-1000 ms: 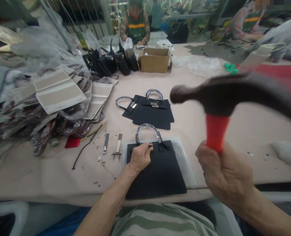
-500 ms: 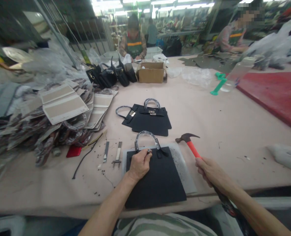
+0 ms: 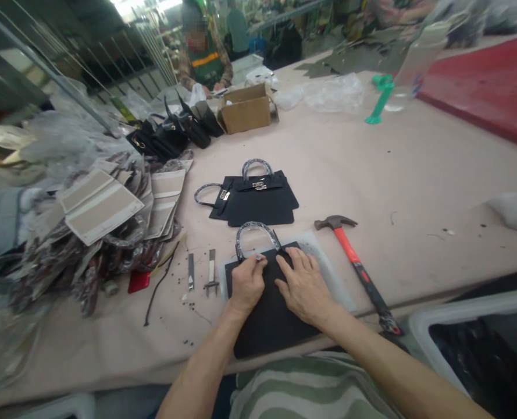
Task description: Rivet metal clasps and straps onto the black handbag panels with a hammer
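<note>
A black bag panel (image 3: 271, 326) with a plastic-wrapped handle (image 3: 257, 226) lies in front of me on a pale board (image 3: 333, 279). My left hand (image 3: 247, 283) is closed at the panel's upper edge, round a small metal punch (image 3: 260, 258) of which only the end shows. Beside it, my right hand (image 3: 305, 285) rests on the panel with its fingers apart, near the right base of the handle. To the right lies a claw hammer (image 3: 349, 250) with a red and black grip, touched by neither hand.
Two more black panels with handles (image 3: 258, 201) lie farther back. At left are a divider-like tool (image 3: 211, 273), a flat metal tool (image 3: 191, 272) and a heap of wrapped bag pieces (image 3: 105, 209). Beyond stand black bags (image 3: 171, 134), a cardboard box (image 3: 247, 110) and a clear bottle (image 3: 415, 70). A co-worker sits opposite.
My right hand has let go of the hammer, which now lies on the table, and has moved left onto the panel. My left hand stays near the handle. The view has tilted.
</note>
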Demonstrator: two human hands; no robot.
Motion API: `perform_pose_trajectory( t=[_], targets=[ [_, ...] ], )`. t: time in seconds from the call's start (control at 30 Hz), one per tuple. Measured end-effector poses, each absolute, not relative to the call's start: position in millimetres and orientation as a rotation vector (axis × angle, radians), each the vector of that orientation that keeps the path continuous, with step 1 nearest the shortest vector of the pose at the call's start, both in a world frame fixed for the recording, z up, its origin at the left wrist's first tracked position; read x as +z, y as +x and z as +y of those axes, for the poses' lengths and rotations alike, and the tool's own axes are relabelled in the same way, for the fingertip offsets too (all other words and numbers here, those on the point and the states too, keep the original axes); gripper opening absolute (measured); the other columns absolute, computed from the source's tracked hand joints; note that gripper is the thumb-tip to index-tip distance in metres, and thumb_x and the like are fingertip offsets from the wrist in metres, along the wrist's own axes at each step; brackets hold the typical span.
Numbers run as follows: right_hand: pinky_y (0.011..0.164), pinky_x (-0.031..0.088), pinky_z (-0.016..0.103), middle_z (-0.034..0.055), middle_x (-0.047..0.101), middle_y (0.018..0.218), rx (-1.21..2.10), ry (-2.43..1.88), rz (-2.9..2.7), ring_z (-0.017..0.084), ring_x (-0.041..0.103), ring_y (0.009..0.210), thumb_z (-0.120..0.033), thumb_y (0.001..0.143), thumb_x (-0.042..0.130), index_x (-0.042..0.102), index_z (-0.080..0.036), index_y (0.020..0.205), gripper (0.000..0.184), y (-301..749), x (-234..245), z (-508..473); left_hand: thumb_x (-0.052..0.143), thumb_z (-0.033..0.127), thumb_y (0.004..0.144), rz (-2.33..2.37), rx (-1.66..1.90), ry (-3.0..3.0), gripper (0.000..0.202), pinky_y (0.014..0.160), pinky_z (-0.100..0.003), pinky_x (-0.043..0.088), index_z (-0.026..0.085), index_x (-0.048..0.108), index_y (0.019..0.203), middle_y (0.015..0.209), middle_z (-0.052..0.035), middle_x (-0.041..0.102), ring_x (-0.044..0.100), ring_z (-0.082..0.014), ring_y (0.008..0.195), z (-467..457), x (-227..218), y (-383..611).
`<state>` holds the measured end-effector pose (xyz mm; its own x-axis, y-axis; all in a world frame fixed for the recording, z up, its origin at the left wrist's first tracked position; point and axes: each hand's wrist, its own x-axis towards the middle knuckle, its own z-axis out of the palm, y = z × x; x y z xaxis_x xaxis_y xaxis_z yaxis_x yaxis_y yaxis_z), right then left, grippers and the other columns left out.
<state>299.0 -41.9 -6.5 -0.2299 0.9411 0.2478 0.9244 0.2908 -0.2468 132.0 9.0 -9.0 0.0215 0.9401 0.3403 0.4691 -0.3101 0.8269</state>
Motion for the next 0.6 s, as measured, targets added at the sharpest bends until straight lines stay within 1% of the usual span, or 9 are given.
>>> perform_pose_trajectory(
  t=[0.1, 0.17, 0.23, 0.3, 0.33, 0.4, 0.47, 0.53, 0.6],
  targets=[
    [0.111, 0.030, 0.055, 0.0202, 0.046, 0.146, 0.104, -1.671, -2.221, 0.035, 0.039, 0.136, -0.032, 0.094, 0.053, 0.054, -0.016, 0.137, 0.046, 304, -9, -42, 0.044, 0.039, 0.096, 1.642, 1.591, 1.240, 0.027, 0.063, -0.027, 0.058, 0.018, 0.059, 0.093, 0.073, -0.0015, 0.068, 0.069, -0.0149, 0.064, 25, 5, 110],
    [0.111, 0.030, 0.055, 0.0204, 0.045, 0.146, 0.116, -1.665, -2.216, 0.035, 0.038, 0.137, -0.031, 0.094, 0.052, 0.054, -0.016, 0.137, 0.046, 307, -7, -41, 0.050, 0.040, 0.092, 1.770, 1.553, 1.207, 0.025, 0.061, -0.026, 0.056, 0.017, 0.060, 0.091, 0.071, -0.0007, 0.067, 0.067, -0.0145, 0.061, 34, 9, 86],
    [0.111, 0.031, 0.054, 0.0205, 0.046, 0.145, 0.120, -1.671, -2.204, 0.035, 0.038, 0.137, -0.031, 0.094, 0.052, 0.055, -0.015, 0.136, 0.045, 307, -6, -41, 0.057, 0.038, 0.088, 1.933, 1.351, 1.405, 0.022, 0.063, -0.027, 0.055, 0.017, 0.064, 0.087, 0.069, -0.0015, 0.066, 0.066, -0.0159, 0.062, 39, 8, 62],
    [0.111, 0.031, 0.054, 0.0200, 0.046, 0.144, 0.121, -1.674, -2.196, 0.035, 0.039, 0.136, -0.031, 0.095, 0.052, 0.056, -0.015, 0.135, 0.044, 306, -5, -41, 0.058, 0.035, 0.086, 2.097, 1.169, 1.609, 0.020, 0.071, -0.031, 0.055, 0.018, 0.067, 0.089, 0.072, -0.0047, 0.068, 0.067, -0.0200, 0.070, 41, 1, 46],
    [0.111, 0.031, 0.054, 0.0197, 0.047, 0.144, 0.116, -1.674, -2.194, 0.034, 0.039, 0.136, -0.031, 0.095, 0.052, 0.056, -0.015, 0.135, 0.044, 305, -6, -40, 0.057, 0.034, 0.086, 2.143, 1.113, 1.703, 0.021, 0.077, -0.035, 0.055, 0.017, 0.067, 0.092, 0.078, -0.0076, 0.070, 0.068, -0.0229, 0.078, 40, -4, 43],
    [0.110, 0.033, 0.053, 0.0191, 0.047, 0.144, 0.099, -1.674, -2.193, 0.034, 0.040, 0.135, -0.031, 0.095, 0.052, 0.056, -0.015, 0.134, 0.043, 303, -7, -38, 0.056, 0.033, 0.087, 2.150, 1.048, 1.876, 0.025, 0.090, -0.041, 0.052, 0.016, 0.068, 0.101, 0.097, -0.0140, 0.072, 0.067, -0.0280, 0.097, 40, -12, 47],
    [0.108, 0.036, 0.052, 0.0183, 0.048, 0.143, 0.077, -1.669, -2.193, 0.034, 0.042, 0.133, -0.031, 0.094, 0.052, 0.057, -0.016, 0.133, 0.042, 304, -8, -36, 0.051, 0.032, 0.091, 2.098, 0.954, 2.011, 0.028, 0.100, -0.044, 0.048, 0.015, 0.068, 0.105, 0.111, -0.0170, 0.069, 0.063, -0.0295, 0.110, 38, -15, 62],
    [0.106, 0.039, 0.051, 0.0176, 0.049, 0.141, 0.051, -1.642, -2.188, 0.034, 0.045, 0.130, -0.031, 0.094, 0.052, 0.058, -0.016, 0.130, 0.040, 307, -10, -36, 0.048, 0.034, 0.094, 2.088, 0.757, 2.046, 0.030, 0.104, -0.045, 0.045, 0.015, 0.070, 0.102, 0.111, -0.0163, 0.069, 0.062, -0.0287, 0.111, 34, -10, 84],
    [0.103, 0.043, 0.051, 0.0181, 0.051, 0.137, 0.028, -1.579, -2.159, 0.034, 0.047, 0.127, -0.033, 0.095, 0.050, 0.058, -0.015, 0.129, 0.039, 314, -11, -37, 0.054, 0.041, 0.092, 2.137, 0.521, 1.994, 0.032, 0.106, -0.048, 0.043, 0.015, 0.071, 0.096, 0.106, -0.0158, 0.070, 0.063, -0.0297, 0.109, 28, -1, 104]
  ],
)
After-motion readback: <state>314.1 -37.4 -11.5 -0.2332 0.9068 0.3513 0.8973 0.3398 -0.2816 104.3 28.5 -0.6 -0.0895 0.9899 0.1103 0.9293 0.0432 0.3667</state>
